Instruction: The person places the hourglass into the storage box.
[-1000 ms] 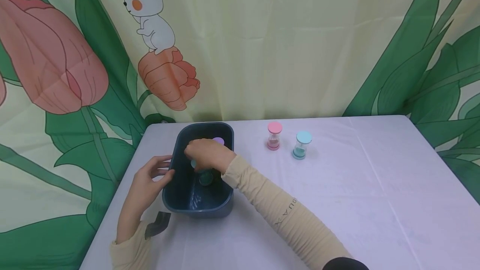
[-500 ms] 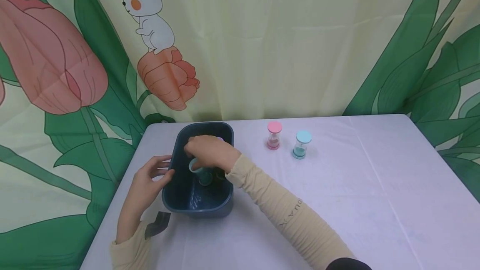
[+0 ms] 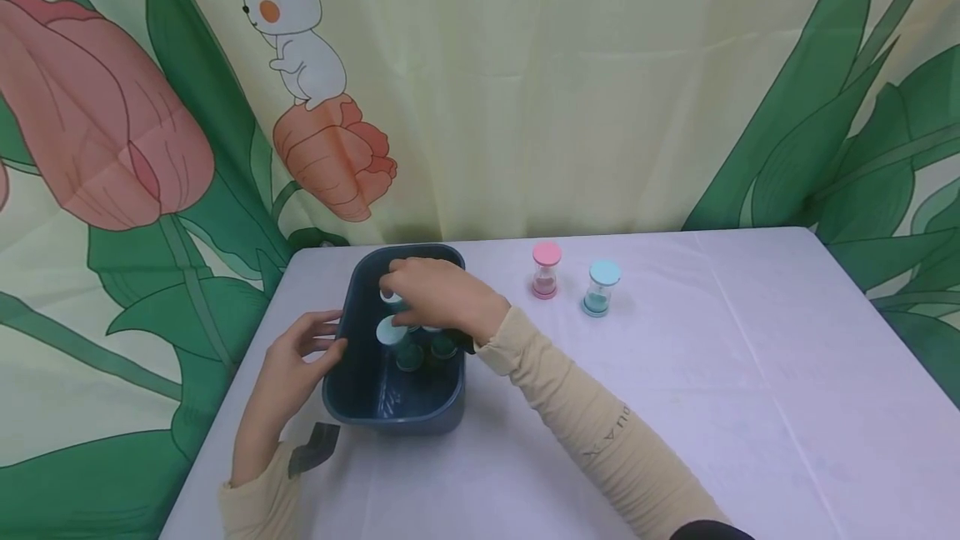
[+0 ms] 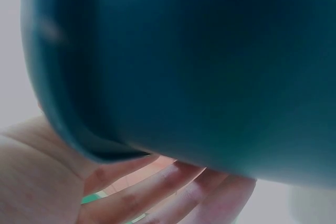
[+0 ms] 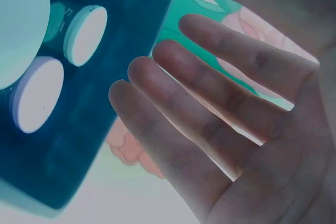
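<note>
White-clothed table (image 3: 675,423), printed curtain (image 3: 570,107) behind. Dark blue bin (image 3: 408,400) at left, teal sand timers (image 3: 392,332) inside. Left hand (image 3: 300,365) at its left wall; right hand (image 3: 442,297) over the timers. Pink timer (image 3: 546,271) and blue timer (image 3: 602,288) upright, far side, right of bin.

White tablecloth (image 3: 720,365); curtain (image 3: 570,98) behind, printed with rabbit (image 3: 288,7), carrot (image 3: 330,157), tulip (image 3: 105,115).

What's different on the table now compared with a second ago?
The right hand has shifted to the right above the dark blue tub. It seems to have let go of a pale-topped hourglass, now more visible inside. The left hand is still at the tub's side, and the pink hourglass and light blue hourglass stand where they were.
</note>
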{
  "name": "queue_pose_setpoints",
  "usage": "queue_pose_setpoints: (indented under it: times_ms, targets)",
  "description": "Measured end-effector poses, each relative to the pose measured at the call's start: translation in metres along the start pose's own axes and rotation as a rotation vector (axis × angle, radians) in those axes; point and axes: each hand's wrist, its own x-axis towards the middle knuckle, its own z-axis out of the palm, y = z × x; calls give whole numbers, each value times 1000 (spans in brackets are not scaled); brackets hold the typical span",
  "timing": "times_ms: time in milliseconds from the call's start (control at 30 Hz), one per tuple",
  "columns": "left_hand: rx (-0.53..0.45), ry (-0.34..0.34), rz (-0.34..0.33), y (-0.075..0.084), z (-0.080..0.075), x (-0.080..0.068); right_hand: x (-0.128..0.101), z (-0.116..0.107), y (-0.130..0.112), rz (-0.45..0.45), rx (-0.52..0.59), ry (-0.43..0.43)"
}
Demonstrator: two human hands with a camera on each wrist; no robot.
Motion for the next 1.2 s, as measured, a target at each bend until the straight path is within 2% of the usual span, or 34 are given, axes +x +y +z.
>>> queue_pose_setpoints:
  times_ms: [400, 933, 1200]
  targets:
    - [5, 7, -8, -1, 1, -1, -24, -3, 15, 8, -5, 62]
    - [13, 9, -20, 0, 1, -1, -50, -2, 35, 85, 33, 95]
    - [12, 14, -3, -1, 1, -1, -64, 6, 49, 144, 54, 108]
